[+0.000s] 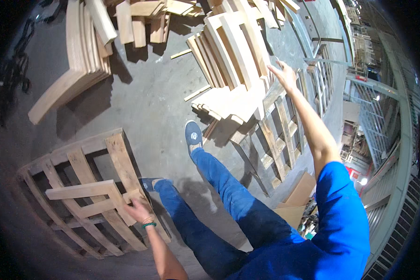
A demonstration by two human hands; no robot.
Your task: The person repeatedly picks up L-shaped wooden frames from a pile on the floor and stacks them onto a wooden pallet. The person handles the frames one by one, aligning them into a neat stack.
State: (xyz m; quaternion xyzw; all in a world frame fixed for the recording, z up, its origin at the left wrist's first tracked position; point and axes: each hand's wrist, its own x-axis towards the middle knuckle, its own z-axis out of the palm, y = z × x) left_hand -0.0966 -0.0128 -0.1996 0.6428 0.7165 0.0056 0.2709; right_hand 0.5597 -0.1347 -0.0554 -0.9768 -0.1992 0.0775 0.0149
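Note:
My left hand (138, 211), with a green band and bracelet at the wrist, grips the corner side of a pale wooden frame (81, 190) made of joined slats. The frame is over a low wooden pallet (81, 169) at the left; whether it rests on it, I cannot tell. My right hand (283, 76) reaches out at the upper right with thumb and fingers apart, holding nothing visible. It is beside a large stack of pale wooden frames (235, 44), and another slatted pallet (279, 116) lies below it.
A stack of angled wooden pieces (77, 51) stands at the upper left, with more wooden pieces (144, 21) at the top. Cardboard (296, 196) lies by my right side. My shoe (193, 134) is close to the frame stack. Metal racks (375, 112) line the right.

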